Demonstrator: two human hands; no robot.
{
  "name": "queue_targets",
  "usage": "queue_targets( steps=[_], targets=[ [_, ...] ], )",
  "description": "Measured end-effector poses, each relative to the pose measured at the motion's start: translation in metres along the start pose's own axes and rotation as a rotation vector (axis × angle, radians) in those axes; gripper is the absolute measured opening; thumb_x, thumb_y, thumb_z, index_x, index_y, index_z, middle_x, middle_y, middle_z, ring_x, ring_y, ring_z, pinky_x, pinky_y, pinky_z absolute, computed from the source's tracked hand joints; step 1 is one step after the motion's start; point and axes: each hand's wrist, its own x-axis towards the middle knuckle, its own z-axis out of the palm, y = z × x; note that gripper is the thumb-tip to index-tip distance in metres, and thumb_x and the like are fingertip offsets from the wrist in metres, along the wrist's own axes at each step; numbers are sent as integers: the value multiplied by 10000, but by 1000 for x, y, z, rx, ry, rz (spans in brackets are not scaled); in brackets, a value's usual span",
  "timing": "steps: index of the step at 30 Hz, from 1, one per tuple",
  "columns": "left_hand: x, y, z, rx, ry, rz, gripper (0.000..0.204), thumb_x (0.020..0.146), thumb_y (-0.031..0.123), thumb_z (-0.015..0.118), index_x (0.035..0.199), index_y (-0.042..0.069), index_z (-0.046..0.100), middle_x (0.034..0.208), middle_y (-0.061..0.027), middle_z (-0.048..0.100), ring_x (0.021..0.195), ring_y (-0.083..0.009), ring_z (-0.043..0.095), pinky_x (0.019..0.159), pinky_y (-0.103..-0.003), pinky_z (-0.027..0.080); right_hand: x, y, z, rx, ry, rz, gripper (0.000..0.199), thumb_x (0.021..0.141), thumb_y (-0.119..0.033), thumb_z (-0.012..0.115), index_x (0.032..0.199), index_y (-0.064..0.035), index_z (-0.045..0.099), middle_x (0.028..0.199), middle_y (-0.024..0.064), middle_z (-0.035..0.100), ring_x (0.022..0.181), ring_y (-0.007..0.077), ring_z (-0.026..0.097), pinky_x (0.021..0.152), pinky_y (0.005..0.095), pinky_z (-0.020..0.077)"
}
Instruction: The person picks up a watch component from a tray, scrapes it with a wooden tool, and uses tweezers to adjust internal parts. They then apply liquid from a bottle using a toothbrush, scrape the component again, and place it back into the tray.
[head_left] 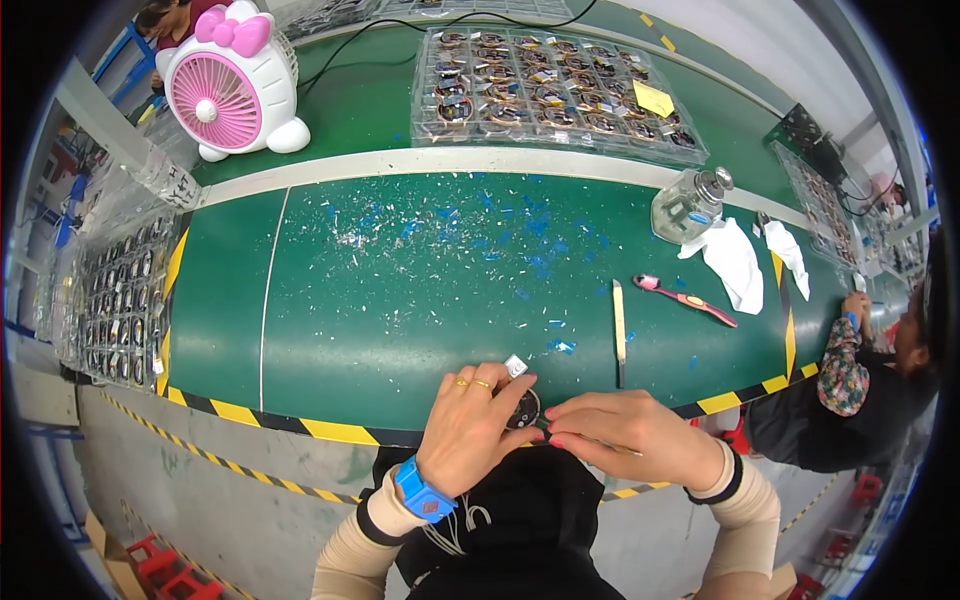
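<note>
At the near edge of the green surface (340, 340), the left hand (465, 430) has a round dark component (524, 409) in its grip and the right hand (635, 428) pinches a slim tool (630, 450) beside it, work on it seemingly unfinished.

Free rm L on tbl (222, 310); knife (619, 320), t-brush (695, 301) block R.

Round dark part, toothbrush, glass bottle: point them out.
Round dark part (525, 409): head view, on its exposed face.
Toothbrush (694, 302): head view, on its handle.
Glass bottle (684, 208): head view, on its body.
</note>
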Motion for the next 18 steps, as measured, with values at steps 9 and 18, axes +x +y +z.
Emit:
queue_targets(
  steps=[9,18],
  targets=[
    [1,-2,1,-24,-1,22,607,658,271,839,1187,53,634,1015,-73,543,948,-258,542,795,-385,394,31,6,-21,-23,-313,-4,108,882,-96,660,897,11,656,863,141,661,770,327,645,665,391,524],
    [-1,-4,4,-35,6,31,623,657,302,837,1188,50,631,1039,-77,553,949,-260,546,803,-384,395,24,32,-23,294,-255,148,141,859,-13,685,992,8,726,974,125,720,855,254,695,734,325,555]
  ],
)
